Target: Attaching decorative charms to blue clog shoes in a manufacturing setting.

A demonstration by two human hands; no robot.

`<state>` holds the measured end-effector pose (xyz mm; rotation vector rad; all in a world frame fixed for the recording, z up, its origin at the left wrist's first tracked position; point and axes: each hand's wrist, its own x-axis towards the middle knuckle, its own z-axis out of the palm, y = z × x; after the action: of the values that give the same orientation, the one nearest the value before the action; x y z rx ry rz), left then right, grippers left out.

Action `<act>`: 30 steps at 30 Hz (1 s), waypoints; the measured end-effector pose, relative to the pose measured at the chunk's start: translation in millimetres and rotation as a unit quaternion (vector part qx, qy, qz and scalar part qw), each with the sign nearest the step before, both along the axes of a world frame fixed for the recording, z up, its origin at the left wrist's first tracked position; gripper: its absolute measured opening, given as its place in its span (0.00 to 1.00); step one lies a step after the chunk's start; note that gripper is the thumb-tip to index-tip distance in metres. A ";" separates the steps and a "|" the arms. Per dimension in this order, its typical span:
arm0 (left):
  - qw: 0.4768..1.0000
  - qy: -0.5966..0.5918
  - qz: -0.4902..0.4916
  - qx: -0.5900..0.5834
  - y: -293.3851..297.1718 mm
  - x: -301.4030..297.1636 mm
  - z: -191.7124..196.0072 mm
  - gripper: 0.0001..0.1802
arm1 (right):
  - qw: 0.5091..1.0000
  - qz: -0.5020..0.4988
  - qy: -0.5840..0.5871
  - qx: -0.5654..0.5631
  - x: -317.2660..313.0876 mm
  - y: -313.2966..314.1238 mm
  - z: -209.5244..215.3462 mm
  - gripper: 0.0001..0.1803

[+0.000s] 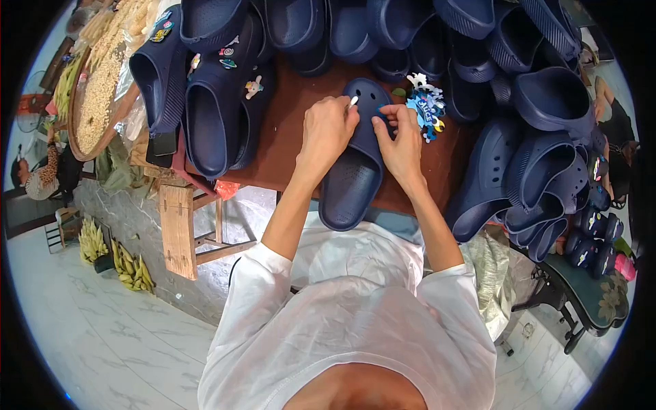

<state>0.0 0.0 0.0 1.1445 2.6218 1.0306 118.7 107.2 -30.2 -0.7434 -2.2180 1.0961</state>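
A navy clog [350, 188] with round holes in its upper lies in front of me on the brown tabletop, its toe pointing away. My left hand [326, 133] is closed at the left side of the upper, pinching a small white piece [353, 101] whose kind is hidden by the fingers. On the other side, my right hand [403, 143] grips the edge of the upper with bent fingers, and a small blue spot shows at one fingertip. Just beyond that hand sits a heap of blue, white and yellow shoe charms [426, 109].
Navy clogs [294, 24] line the table's far side, and more [488, 164] pile up at the right. Clogs with charms [217, 102] stand at the left, beside a round tray of pale kernels [102, 113]. A wooden stool [179, 232] is at the table's near left.
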 end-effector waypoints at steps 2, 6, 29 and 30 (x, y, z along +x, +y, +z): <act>1.000 0.022 0.007 0.004 2.0 2.7 -0.4 0.13 | 1.000 -0.008 0.019 0.015 1.2 0.2 -3.1 0.11; 0.990 -0.071 0.076 0.100 -6.8 -7.3 -8.8 0.13 | 0.999 -0.011 0.031 -0.012 1.2 -2.5 -5.3 0.11; 0.963 -0.145 -0.040 0.223 -23.8 53.1 31.5 0.14 | 0.957 -0.045 0.193 -0.210 21.1 51.2 -10.2 0.06; 0.957 -0.195 -0.054 0.207 -33.1 57.5 32.3 0.14 | 0.955 -0.072 0.195 -0.213 21.1 59.3 -14.2 0.06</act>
<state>57.5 -33.1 32.3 1.0044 2.0738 1.6385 139.8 166.5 -44.4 -0.7688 -1.5917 1.5188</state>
